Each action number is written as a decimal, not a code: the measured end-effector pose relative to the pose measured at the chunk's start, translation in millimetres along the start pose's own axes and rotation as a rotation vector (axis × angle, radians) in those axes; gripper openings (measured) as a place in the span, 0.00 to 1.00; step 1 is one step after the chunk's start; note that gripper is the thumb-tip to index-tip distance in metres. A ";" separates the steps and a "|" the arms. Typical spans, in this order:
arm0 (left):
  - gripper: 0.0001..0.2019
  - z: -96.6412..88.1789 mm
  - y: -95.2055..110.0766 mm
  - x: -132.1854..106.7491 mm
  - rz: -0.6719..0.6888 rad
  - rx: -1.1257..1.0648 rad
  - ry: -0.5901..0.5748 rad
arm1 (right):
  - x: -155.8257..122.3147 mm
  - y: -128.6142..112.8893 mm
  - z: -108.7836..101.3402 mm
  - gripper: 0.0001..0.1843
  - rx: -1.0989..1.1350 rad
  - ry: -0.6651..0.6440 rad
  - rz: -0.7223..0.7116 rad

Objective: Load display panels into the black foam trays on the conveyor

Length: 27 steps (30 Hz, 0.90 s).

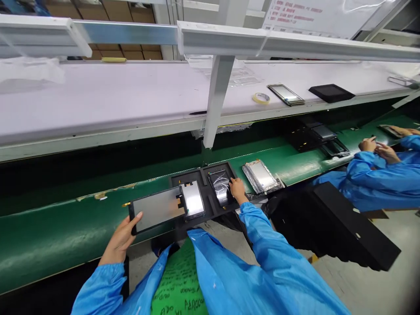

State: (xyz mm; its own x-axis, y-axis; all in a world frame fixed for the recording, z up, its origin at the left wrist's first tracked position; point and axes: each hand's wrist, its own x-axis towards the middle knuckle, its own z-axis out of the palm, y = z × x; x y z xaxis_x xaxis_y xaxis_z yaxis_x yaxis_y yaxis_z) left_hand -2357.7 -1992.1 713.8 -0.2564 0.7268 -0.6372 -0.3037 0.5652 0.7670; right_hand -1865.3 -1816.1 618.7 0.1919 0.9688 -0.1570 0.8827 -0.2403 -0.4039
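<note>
My left hand (122, 238) grips the near left corner of a flat display panel (157, 209) with a grey screen and black frame, held level above the green conveyor belt (49, 232). My right hand (237, 189) reaches into the right compartment of a black foam tray (193, 176), fingers curled on a shiny wrapped panel (220, 189) lying there. The tray's left compartment holds another silvery panel (193, 199). Both my sleeves are blue.
A stack of wrapped panels (261, 176) lies on the belt right of the tray. Farther right sit more black trays (323, 138) and a co-worker's hands (377, 148) in blue sleeves. On the white shelf (98, 96) above: tape roll (261, 98), a panel (286, 94), a black tray (331, 92).
</note>
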 end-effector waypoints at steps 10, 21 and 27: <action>0.32 65.5 17.3 15.3 0.111 0.188 -0.259 | -162.5 -132.9 12.8 0.48 0.158 -0.304 -1.069; 0.31 139.0 -52.0 68.0 0.161 0.203 -0.063 | -88.7 -118.4 79.5 0.33 0.574 -0.270 -0.278; 0.34 166.1 -94.5 87.5 0.194 0.311 -0.002 | -80.9 -121.5 110.4 0.33 0.390 -0.235 -0.210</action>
State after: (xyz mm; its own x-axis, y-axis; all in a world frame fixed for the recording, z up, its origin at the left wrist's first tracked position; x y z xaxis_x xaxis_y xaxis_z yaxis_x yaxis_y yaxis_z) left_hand -2199.1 -1917.1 598.2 -0.2802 0.8328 -0.4775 0.0438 0.5080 0.8603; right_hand -2035.5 -1872.0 581.0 -0.1140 0.9696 -0.2166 0.6574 -0.0898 -0.7481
